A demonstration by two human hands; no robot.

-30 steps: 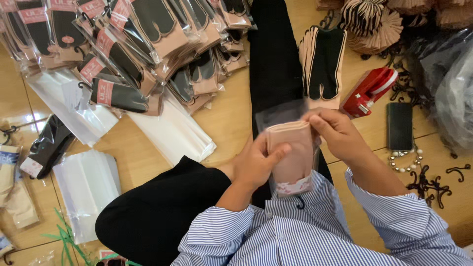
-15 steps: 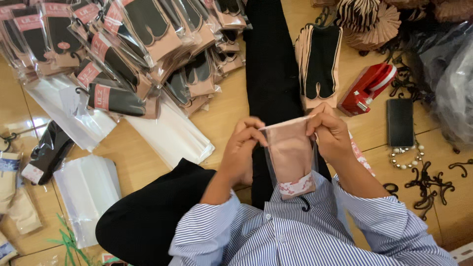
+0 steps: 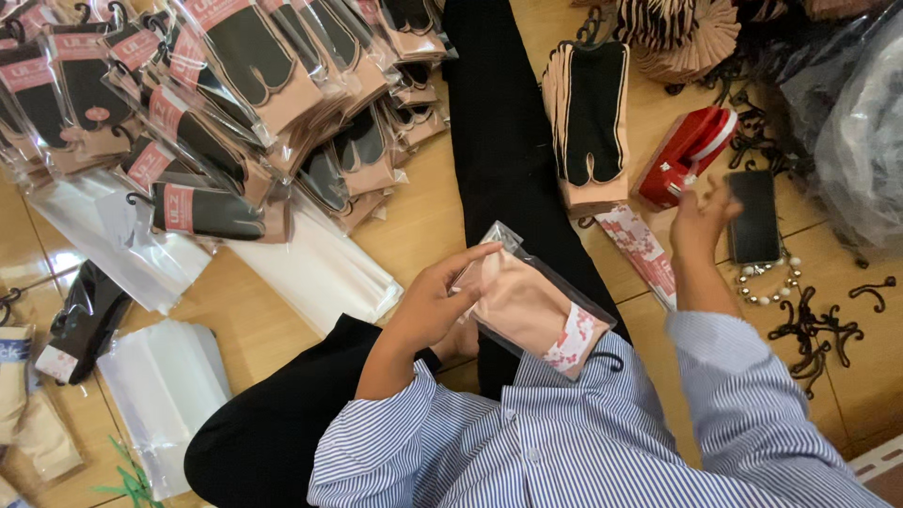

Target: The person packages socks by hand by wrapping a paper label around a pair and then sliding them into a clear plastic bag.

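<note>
Sitting cross-legged on a wooden floor (image 3: pixel 423 226), a person in a striped shirt works among piles of packaged socks. The left hand (image 3: pixel 433 306) grips a clear plastic bag (image 3: pixel 531 301) by its left edge, thumb and fingers clamped on the film; inside lies a folded pink sock (image 3: pixel 513 306) with a patterned paper label (image 3: pixel 576 339) at its near right end and a small black hook (image 3: pixel 607 359) poking out beyond it. The bag lies tilted over the person's lap, above the black trousers (image 3: pixel 499 141), near the middle of the scene.

The right hand (image 3: pixel 698 221) is stretched out to the right, well apart from the bag, its fingers spread and holding nothing. It hovers just over a strip of patterned labels (image 3: pixel 640 249) on the floor, close to a red tape dispenser (image 3: pixel 687 155) on its far side and a dark phone (image 3: pixel 754 216) on its right. A beaded bracelet (image 3: pixel 764 273) lies just near of the phone, with loose black hooks (image 3: pixel 814 325) scattered further right.

Far of the hands, a stack of black split-toe socks (image 3: pixel 593 122) rests beside the outstretched leg. On the far left, finished packets (image 3: pixel 235 85) fan out in overlapping rows, and empty clear bags (image 3: pixel 320 273) lie flat near them.
</note>
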